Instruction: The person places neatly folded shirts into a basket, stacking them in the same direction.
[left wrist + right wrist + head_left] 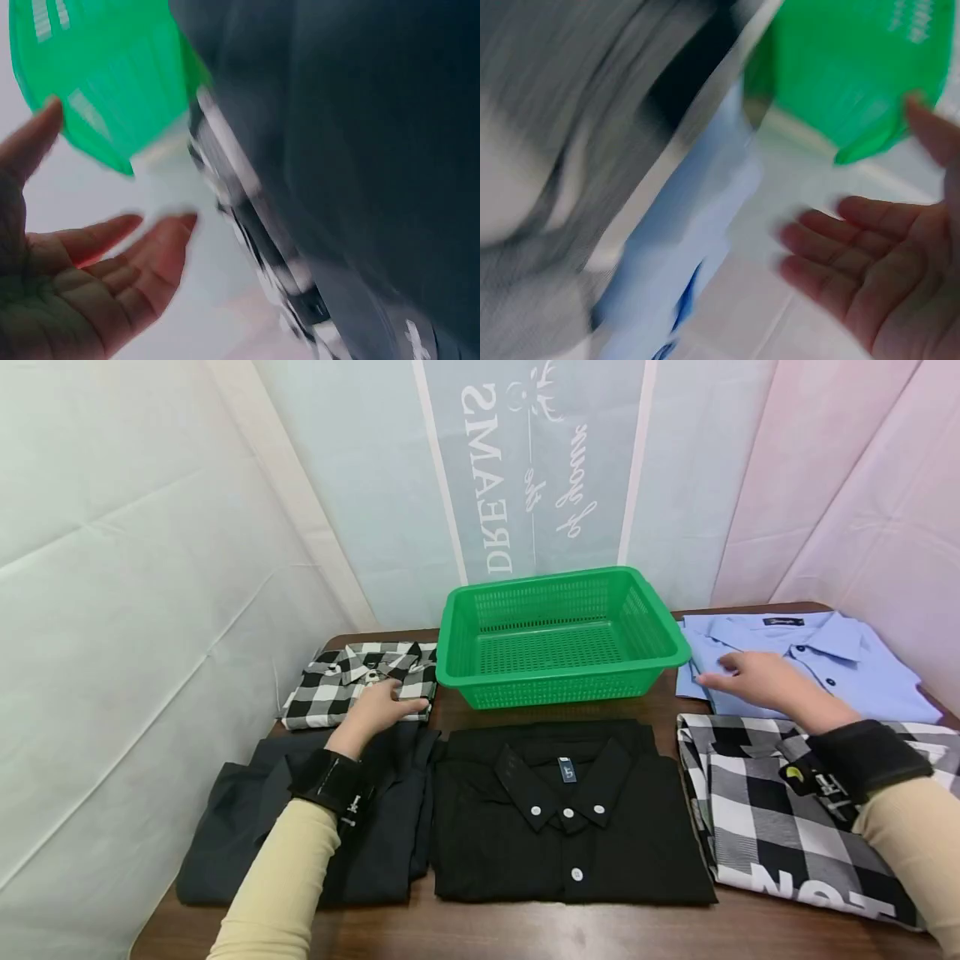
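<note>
My left hand (390,703) hovers, fingers relaxed, at the near right corner of a folded black-and-white checked shirt (337,687) at the back left. My right hand (726,675) reaches, palm down, over the left part of a folded light blue shirt (817,660) at the back right. Whether either hand touches the cloth I cannot tell. The blurred wrist views show my left hand (97,262) and right hand (855,255) with straight fingers, holding nothing. An empty green basket (562,610) stands between the two shirts.
A folded dark grey shirt (247,827), a black button-down shirt (562,827) and a large-check shirt with white letters (772,827) lie side by side along the front of the brown table (525,935). Fabric backdrops close in the left, back and right sides.
</note>
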